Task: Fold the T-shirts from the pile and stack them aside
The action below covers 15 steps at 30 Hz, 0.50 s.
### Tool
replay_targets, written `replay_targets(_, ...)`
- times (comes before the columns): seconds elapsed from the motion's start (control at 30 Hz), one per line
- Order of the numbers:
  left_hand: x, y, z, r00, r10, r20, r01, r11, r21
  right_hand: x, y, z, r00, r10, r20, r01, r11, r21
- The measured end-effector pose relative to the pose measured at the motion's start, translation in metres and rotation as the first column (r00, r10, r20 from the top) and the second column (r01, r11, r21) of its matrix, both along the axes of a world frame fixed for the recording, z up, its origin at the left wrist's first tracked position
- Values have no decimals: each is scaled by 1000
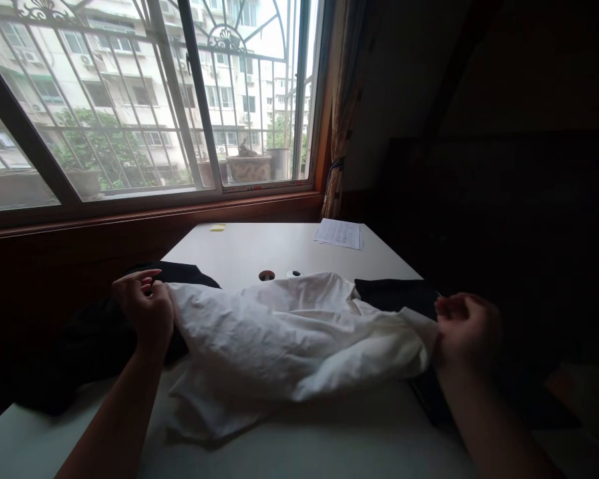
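Across centre frame, 1 creased white cloth (279, 339); left hand (148, 305), left of centre, fingers curled, pinching 1 end; right hand (465, 327), at right, fingers closed on the other; level, even outward tension would likely flatten folds.

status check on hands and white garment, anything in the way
Left hand, right hand each gripping the white garment. Garment creased, spread between them over white table. Dark cloth near both hands, possibly in the way.

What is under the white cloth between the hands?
White tabletop shows around it, with dark fabric visible at both sides; whatever lies directly beneath the white cloth is covered.
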State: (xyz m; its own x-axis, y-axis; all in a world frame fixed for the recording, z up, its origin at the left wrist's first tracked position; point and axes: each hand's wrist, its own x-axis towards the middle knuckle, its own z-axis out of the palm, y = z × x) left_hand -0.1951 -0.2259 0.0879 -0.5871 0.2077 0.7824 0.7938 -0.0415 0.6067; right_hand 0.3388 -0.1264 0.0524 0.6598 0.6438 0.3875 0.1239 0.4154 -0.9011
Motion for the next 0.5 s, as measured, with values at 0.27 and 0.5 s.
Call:
replay_targets(0.27,35,14,-25,718,-583,-380,294,749,-593,-45,-28,15,868,139,476,-191,980,61)
replay_targets(0.5,50,16,-52,573,-814,-96,304,320,-897,-65,-24,-29,179,515,838,-274,845,-460)
